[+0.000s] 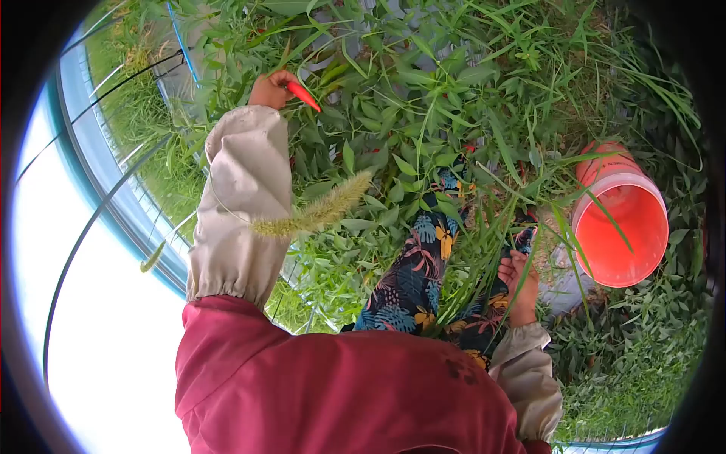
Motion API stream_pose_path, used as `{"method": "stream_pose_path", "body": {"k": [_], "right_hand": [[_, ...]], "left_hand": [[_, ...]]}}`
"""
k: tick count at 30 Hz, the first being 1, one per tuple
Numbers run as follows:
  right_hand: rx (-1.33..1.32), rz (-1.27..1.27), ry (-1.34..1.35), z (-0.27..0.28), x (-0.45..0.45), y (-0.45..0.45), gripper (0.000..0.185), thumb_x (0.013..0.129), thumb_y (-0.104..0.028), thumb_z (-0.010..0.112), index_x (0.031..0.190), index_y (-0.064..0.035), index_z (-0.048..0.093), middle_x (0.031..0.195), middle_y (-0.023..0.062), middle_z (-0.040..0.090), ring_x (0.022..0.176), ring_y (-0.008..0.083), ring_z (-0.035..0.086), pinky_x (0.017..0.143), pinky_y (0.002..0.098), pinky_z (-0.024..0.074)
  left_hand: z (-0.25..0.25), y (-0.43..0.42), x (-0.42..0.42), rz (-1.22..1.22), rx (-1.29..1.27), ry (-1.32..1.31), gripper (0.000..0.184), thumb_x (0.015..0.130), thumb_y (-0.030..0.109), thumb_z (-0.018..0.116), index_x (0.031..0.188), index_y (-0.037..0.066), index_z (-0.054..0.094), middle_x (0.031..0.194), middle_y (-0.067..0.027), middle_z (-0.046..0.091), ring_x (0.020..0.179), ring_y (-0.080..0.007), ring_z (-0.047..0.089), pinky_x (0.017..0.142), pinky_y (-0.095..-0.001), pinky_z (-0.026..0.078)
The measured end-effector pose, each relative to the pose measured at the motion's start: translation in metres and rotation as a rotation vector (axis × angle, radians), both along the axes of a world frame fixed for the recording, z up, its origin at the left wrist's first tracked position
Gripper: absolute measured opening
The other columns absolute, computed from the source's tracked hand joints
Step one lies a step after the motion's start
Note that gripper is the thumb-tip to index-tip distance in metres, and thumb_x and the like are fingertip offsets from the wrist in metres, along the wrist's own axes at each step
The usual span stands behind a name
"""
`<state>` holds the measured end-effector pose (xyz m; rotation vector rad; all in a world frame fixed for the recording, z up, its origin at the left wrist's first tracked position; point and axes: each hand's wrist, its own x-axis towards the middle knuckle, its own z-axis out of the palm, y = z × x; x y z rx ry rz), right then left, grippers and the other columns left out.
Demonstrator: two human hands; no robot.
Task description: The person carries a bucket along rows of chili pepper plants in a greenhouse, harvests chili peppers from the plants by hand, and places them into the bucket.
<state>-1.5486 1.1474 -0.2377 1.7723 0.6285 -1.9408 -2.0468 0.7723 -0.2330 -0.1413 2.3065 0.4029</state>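
Observation:
At the upper left, my left hand (271,90) pinches a long red chili pepper (304,96) beside leafy pepper plants (382,113). The chili points down and to the right, its tip clear of my fingers. Closer to my body, my right hand (519,274) hangs by my knee with its fingers curled closed. Grass blades (484,257) pass close to it, and whatever it may hold is hidden. A red bucket (620,219) lies tilted to the right of that hand, its mouth facing me. The bucket's visible inside shows red.
A bristly grass seed head (314,210) crosses in front of my left sleeve (246,197). My legs in flowered trousers (408,280) are among the plants. Thin curved poles (91,219) and a pale sheet edge stand on the left. Tall grass fills the upper right.

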Motion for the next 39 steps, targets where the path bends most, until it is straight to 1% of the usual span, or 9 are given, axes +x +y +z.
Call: {"method": "stream_pose_path", "body": {"k": [10, 16, 19, 26, 32, 35, 36, 37, 39], "right_hand": [[0.057, -0.027, -0.045, 0.010, 0.017, 0.014, 0.019, 0.091, -0.017, 0.053, 0.103, -0.0038, 0.059, 0.083, 0.0048, 0.063, 0.070, 0.0123, 0.060, 0.064, 0.0255, 0.0495], [0.022, -0.101, -0.036, 0.012, 0.044, 0.002, 0.018, 0.090, -0.016, 0.053, 0.103, -0.0041, 0.059, 0.081, 0.0057, 0.064, 0.067, 0.0133, 0.061, 0.063, 0.0257, 0.0509], [0.007, -0.129, -0.028, 0.019, 0.056, 0.002, 0.018, 0.090, -0.016, 0.053, 0.103, -0.0044, 0.059, 0.081, 0.0058, 0.064, 0.068, 0.0133, 0.061, 0.063, 0.0251, 0.0509], [0.081, -0.192, -0.086, 0.029, 0.107, 0.022, 0.019, 0.091, -0.015, 0.051, 0.103, -0.0030, 0.059, 0.082, 0.0062, 0.064, 0.068, 0.0125, 0.061, 0.061, 0.0245, 0.0509], [0.124, -0.298, -0.088, 0.024, 0.151, 0.038, 0.018, 0.089, -0.015, 0.053, 0.101, -0.0034, 0.059, 0.082, 0.0074, 0.064, 0.069, 0.0133, 0.061, 0.063, 0.0256, 0.0506], [0.337, -0.293, -0.035, 0.020, 0.171, 0.033, 0.024, 0.091, -0.017, 0.049, 0.111, -0.0047, 0.053, 0.090, 0.0044, 0.058, 0.071, 0.0134, 0.057, 0.063, 0.0269, 0.0492], [0.538, 0.288, -0.008, 0.014, 0.182, 0.036, 0.025, 0.093, -0.019, 0.047, 0.113, -0.0045, 0.050, 0.095, 0.0044, 0.057, 0.074, 0.0123, 0.056, 0.064, 0.0270, 0.0486], [0.544, 0.289, -0.006, 0.019, 0.179, 0.041, 0.025, 0.093, -0.019, 0.047, 0.113, -0.0045, 0.050, 0.095, 0.0044, 0.057, 0.074, 0.0123, 0.056, 0.064, 0.0270, 0.0486], [0.274, -0.279, -0.176, 0.031, 0.154, 0.056, 0.026, 0.090, -0.022, 0.053, 0.108, -0.0024, 0.055, 0.091, 0.0054, 0.063, 0.075, 0.0146, 0.062, 0.061, 0.0280, 0.0513]], "left_hand": [[0.119, 0.054, 0.003, 0.089, 0.332, 0.289, 0.023, 0.079, -0.001, 0.055, 0.101, 0.000, 0.060, 0.088, -0.0052, 0.062, 0.065, -0.0070, 0.050, 0.047, -0.0204, 0.038], [0.144, 0.158, 0.144, 0.481, 0.680, -0.077, 0.015, 0.073, -0.002, 0.043, 0.085, 0.002, 0.051, 0.082, -0.0122, 0.056, 0.048, -0.0115, 0.040, 0.043, -0.0199, 0.033], [0.116, 0.193, 0.226, 0.519, 0.779, -0.311, 0.011, 0.070, 0.001, 0.048, 0.081, 0.003, 0.051, 0.087, -0.0105, 0.052, 0.062, -0.0111, 0.042, 0.051, -0.0224, 0.037], [0.095, 0.251, 0.373, 0.975, 0.616, -0.718, 0.009, 0.079, 0.010, 0.051, 0.086, 0.004, 0.054, 0.074, -0.0049, 0.055, 0.061, -0.0120, 0.052, 0.049, -0.0229, 0.041], [0.117, 0.336, 0.474, 0.514, 0.537, -1.061, 0.004, 0.082, 0.008, 0.053, 0.084, 0.006, 0.056, 0.071, 0.0032, 0.049, 0.058, -0.0032, 0.044, 0.049, -0.0193, 0.035], [0.081, 0.397, 0.497, -0.017, 0.964, -0.629, 0.014, 0.077, 0.006, 0.056, 0.091, 0.002, 0.056, 0.086, -0.0043, 0.054, 0.082, -0.0168, 0.053, 0.075, -0.0282, 0.042], [0.076, 0.418, 0.491, -0.195, 0.950, -0.568, 0.023, 0.076, 0.006, 0.058, 0.098, 0.001, 0.056, 0.095, -0.0093, 0.057, 0.092, -0.0227, 0.055, 0.084, -0.0326, 0.042], [0.073, 0.435, 0.491, -0.197, 0.955, -0.565, 0.023, 0.076, 0.006, 0.058, 0.098, 0.001, 0.056, 0.095, -0.0093, 0.057, 0.092, -0.0227, 0.055, 0.084, -0.0326, 0.042], [0.064, 0.460, 0.483, -0.460, 0.785, 0.130, 0.047, 0.075, 0.010, 0.060, 0.120, 0.003, 0.048, 0.117, -0.0178, 0.052, 0.111, -0.0318, 0.049, 0.096, -0.0388, 0.037]]}}
